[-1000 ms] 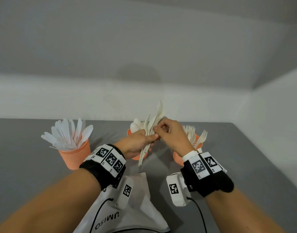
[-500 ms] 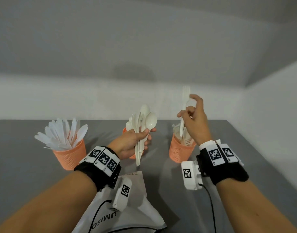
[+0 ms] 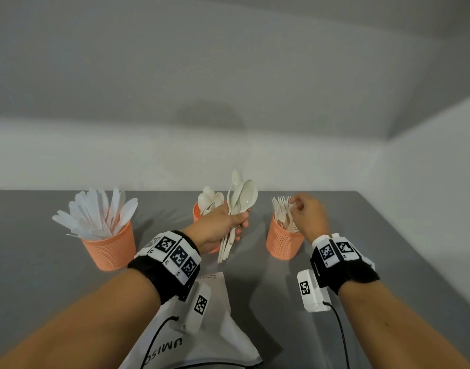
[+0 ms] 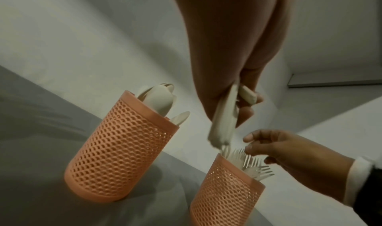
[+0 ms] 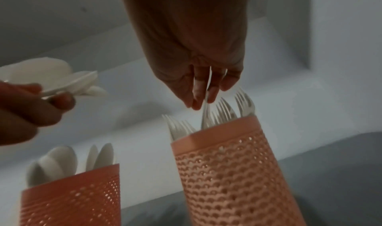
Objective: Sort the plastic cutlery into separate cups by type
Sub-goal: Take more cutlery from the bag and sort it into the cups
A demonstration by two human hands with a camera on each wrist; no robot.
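Closest to me, a white bag (image 3: 215, 328) with black letters lies flat on the gray table (image 3: 28, 275), under my left wrist.

A bit farther, my left hand (image 3: 220, 225) is closed around a bunch of white spoons (image 3: 239, 206). Their round ends point up and their handles hang down below my fist. This hand is up in the air, in front of the middle cup (image 4: 122, 149). That cup is orange with little holes, and it has more spoons standing in it.

To the right, my right hand (image 3: 308, 217) is just over the right cup (image 3: 281, 243). My thumb and fingers (image 5: 198, 90) pinch the handle of one white fork (image 5: 206, 108). Its pointy end is down in the cup with the other forks (image 5: 227, 112), which stand with their points up.

To the left, well away from both hands, is the left cup (image 3: 111, 249). It is full of white knives (image 3: 100, 214) that fan out at the top.

All three cups stand up straight in a row across the table. Behind them, at the far edge of the table, is a pale wall (image 3: 228, 75).
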